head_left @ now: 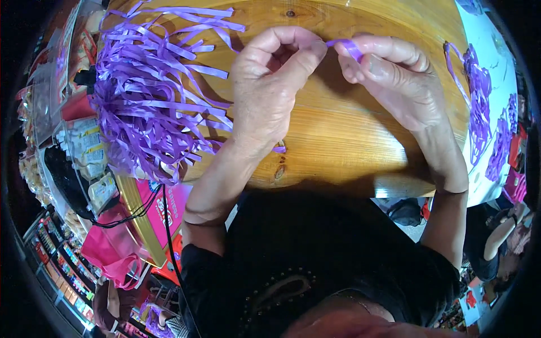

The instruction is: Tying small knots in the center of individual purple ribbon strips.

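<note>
While both pinch one purple ribbon (350, 48), left hand (269, 84) and right hand (394, 79) meet above the wooden surface (338, 135); ribbon pile (152, 96) lies left.

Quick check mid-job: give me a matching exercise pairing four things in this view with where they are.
Things:
1. heap of purple ribbon strips
2. single ribbon strip
3. finished purple ribbon pieces
4. wooden table

Places:
A. under both hands
B. pinched between left hand and right hand
C. far right, on white surface
D. left of the left hand

Pairs: 1-D, 2-B, 3-C, 4-A
</note>
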Action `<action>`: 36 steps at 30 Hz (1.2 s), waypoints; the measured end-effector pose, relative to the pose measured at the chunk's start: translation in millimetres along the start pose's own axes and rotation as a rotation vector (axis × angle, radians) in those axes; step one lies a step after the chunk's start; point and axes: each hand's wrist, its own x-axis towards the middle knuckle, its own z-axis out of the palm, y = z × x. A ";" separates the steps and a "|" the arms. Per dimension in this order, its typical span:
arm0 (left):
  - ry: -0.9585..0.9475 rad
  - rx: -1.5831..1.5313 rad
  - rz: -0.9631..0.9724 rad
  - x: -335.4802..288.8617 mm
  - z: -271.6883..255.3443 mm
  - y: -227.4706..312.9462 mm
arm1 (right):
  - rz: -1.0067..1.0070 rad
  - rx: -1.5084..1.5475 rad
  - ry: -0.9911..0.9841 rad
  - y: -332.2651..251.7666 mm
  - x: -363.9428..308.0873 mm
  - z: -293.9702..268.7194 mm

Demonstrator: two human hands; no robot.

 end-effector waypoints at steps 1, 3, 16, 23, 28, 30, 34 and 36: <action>0.011 -0.040 -0.001 -0.6 0.6 -1.8 | 0.000 0.000 0.001 0.2 1.3 0.6; 0.021 -0.081 -0.002 -1.8 3.0 -3.4 | -0.011 -0.015 0.059 -0.4 4.7 2.3; 0.096 0.238 0.287 -7.5 6.2 -9.3 | -0.456 -1.245 0.073 -21.3 15.8 25.6; 0.020 0.249 0.280 -2.9 8.7 -13.0 | -1.057 -1.104 -0.017 18.8 53.1 -12.8; 0.030 0.041 0.118 -9.8 6.5 -2.3 | -0.175 -0.974 0.243 -18.0 11.7 24.3; -0.016 -0.045 0.068 -9.0 8.6 0.1 | -0.189 -0.760 -0.035 -10.8 12.9 3.0; -0.089 -0.075 0.016 -9.2 3.5 5.0 | -0.176 -0.809 0.001 -11.0 12.7 8.2; -0.093 -0.066 -0.024 -9.7 -0.9 7.3 | -0.352 -1.082 -0.183 -16.0 17.6 5.7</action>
